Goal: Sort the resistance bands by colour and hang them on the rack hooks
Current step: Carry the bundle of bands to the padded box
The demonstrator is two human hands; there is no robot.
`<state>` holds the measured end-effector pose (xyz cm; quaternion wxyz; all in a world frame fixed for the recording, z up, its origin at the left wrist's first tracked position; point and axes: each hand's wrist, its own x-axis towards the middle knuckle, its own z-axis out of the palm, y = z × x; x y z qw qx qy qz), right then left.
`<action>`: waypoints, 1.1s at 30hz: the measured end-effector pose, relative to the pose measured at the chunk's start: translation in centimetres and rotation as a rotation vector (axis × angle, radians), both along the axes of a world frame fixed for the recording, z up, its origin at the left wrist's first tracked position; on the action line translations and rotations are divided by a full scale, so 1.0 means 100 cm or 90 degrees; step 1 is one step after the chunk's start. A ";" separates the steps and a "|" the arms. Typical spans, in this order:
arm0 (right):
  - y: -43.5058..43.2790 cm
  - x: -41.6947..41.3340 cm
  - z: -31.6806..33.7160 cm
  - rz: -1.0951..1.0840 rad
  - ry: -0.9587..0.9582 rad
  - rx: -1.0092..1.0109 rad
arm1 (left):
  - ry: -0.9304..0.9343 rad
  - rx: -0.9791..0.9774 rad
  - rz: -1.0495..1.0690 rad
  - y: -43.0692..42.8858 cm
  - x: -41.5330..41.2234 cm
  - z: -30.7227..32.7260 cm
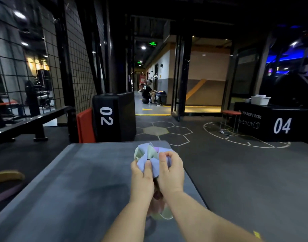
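Left hand (142,179), right hand (171,173) grip bands (146,153); box (114,116) ahead.

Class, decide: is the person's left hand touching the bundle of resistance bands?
Touching. The head view shows the left hand pinching a lavender fold of the bundle of resistance bands.

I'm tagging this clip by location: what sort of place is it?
Most likely a gym: a soft box marked 02, a box marked 04, a bench on the left, hexagon floor markings. The left hand and right hand grip bunched resistance bands.
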<state>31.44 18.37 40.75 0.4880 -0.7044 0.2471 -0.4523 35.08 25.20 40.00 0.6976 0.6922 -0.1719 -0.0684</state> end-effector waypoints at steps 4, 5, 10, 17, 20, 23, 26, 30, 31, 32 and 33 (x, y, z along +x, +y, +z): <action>-0.009 0.019 -0.038 0.027 0.088 0.015 | -0.016 0.138 0.058 -0.003 0.020 -0.042; -0.012 0.021 -0.049 0.034 0.115 0.016 | -0.022 0.170 0.069 -0.004 0.024 -0.055; -0.026 0.017 -0.104 0.034 0.304 0.041 | -0.090 0.427 0.118 -0.005 0.030 -0.105; -0.043 0.007 -0.129 -0.076 0.465 -0.082 | -0.129 0.578 0.174 -0.022 0.029 -0.136; -0.045 0.003 -0.133 -0.130 0.530 -0.142 | -0.146 0.575 0.193 -0.024 0.030 -0.144; -0.049 0.000 -0.139 -0.110 0.551 -0.131 | -0.156 0.570 0.175 -0.026 0.031 -0.146; -0.054 -0.001 -0.146 -0.062 0.537 -0.098 | -0.186 0.595 0.172 -0.026 0.030 -0.149; -0.059 -0.002 -0.149 -0.028 0.553 -0.086 | -0.214 0.653 0.159 -0.029 0.032 -0.155; -0.060 -0.002 -0.148 -0.025 0.558 -0.078 | -0.209 0.663 0.151 -0.029 0.033 -0.154; -0.061 -0.003 -0.147 -0.021 0.560 -0.069 | -0.204 0.664 0.141 -0.030 0.033 -0.154; -0.061 -0.003 -0.145 -0.015 0.560 -0.059 | -0.201 0.656 0.136 -0.029 0.034 -0.153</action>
